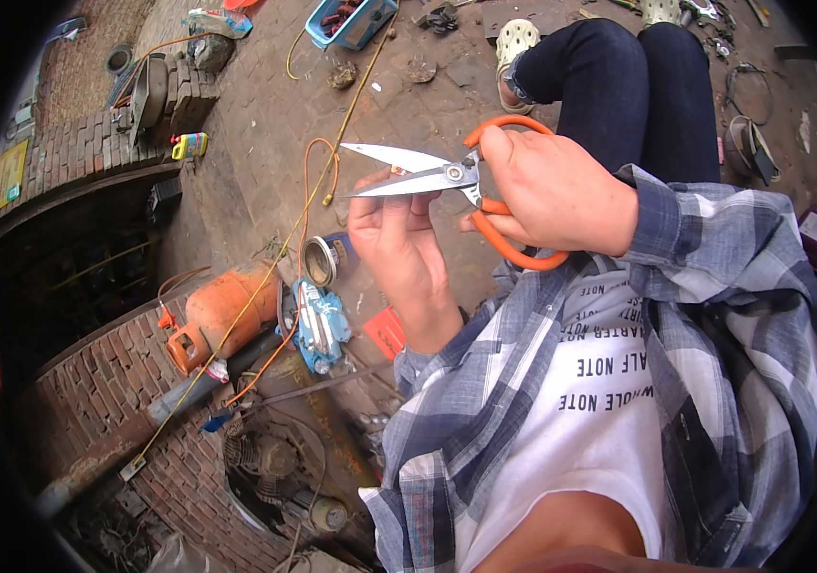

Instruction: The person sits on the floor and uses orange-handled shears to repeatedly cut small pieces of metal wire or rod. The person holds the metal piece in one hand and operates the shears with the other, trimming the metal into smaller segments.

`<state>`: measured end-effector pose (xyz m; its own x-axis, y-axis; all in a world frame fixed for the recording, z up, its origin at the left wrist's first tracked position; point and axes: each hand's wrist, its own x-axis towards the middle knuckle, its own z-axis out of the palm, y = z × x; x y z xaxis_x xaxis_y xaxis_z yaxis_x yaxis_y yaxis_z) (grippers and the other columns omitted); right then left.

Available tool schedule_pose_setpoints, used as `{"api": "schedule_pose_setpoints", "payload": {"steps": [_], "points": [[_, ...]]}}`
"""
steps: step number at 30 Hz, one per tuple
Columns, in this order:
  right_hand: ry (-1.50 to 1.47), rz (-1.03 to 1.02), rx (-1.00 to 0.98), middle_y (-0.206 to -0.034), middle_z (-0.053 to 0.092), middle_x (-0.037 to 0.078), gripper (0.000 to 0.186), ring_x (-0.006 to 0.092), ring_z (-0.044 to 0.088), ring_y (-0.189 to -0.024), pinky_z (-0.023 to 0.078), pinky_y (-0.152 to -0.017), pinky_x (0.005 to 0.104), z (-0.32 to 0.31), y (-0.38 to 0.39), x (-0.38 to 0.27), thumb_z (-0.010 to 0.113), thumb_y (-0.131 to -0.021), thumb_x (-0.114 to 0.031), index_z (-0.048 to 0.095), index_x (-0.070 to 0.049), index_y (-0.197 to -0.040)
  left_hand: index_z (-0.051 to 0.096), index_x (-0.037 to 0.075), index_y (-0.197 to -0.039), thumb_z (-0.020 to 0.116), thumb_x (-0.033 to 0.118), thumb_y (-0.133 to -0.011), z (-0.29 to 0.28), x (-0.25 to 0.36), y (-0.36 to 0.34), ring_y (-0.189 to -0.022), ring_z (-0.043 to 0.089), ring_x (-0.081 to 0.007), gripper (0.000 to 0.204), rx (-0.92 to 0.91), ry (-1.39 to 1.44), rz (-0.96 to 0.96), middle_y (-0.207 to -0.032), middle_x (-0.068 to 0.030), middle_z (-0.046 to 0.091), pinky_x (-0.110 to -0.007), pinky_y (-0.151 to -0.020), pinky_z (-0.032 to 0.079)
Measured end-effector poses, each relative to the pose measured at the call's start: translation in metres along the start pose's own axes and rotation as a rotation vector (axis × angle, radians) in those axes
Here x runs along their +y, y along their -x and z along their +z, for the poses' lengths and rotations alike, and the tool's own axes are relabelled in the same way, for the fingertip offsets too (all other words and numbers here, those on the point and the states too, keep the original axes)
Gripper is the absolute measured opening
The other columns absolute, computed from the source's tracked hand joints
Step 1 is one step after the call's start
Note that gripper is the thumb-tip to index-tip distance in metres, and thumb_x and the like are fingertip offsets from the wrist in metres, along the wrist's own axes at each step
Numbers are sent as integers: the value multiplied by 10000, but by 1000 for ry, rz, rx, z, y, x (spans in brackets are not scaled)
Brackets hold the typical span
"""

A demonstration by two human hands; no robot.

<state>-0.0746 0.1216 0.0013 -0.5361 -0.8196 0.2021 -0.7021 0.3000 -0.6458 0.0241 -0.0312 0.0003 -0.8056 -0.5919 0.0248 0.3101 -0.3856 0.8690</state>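
Note:
My right hand (561, 181) grips a pair of scissors (453, 174) with orange looped handles, fingers wrapped through and around them. Its pointed silver blades stand apart and point left. Close beneath the lower blade is my left hand (394, 234), raised with thumb and fingers drawn together at the blade. A tiny red and whitish piece (397, 171) shows between the blades above those fingertips; what it is I cannot make out. The blade hides part of the left fingertips.
An orange gas cylinder (232, 307) lies at left beside a metal pipe (179, 396). Yellow and orange cords (305, 212) cross the ground. Nearby are an open tin (320, 261) and a blue plastic packet (321, 325). A blue basin (363, 36) stands far off; my legs (599, 86) extend ahead.

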Motion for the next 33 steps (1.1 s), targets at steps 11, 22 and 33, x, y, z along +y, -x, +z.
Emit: {"api": "schedule_pose_setpoints", "payload": {"steps": [11,22,33], "points": [[21,-79,123,-797,587,203,565,330,606,-778,500,-682,383,4,0,8,729,-721,-388,484,69,-946,591,-4,-982,583,-11,-862,-1,-3,-1,-914,648,-223,121,15,62,-42,-992,-130,646,-353,-814,561],[-3,51,-57,-729,617,202,541,320,638,-710,518,-652,374,-4,-2,-2,677,-781,-401,500,87,-933,595,-8,-1017,560,-18,-874,-2,-3,-2,-901,648,-219,147,20,26,-24,-996,-122,648,-341,-797,549],[89,-95,181,-766,577,197,612,348,597,-730,489,-628,400,7,-3,10,699,-759,-453,445,69,-952,572,-14,-979,629,28,-859,7,-7,-1,-822,647,-191,139,124,-84,16,-928,-98,630,-306,-717,565]]}}
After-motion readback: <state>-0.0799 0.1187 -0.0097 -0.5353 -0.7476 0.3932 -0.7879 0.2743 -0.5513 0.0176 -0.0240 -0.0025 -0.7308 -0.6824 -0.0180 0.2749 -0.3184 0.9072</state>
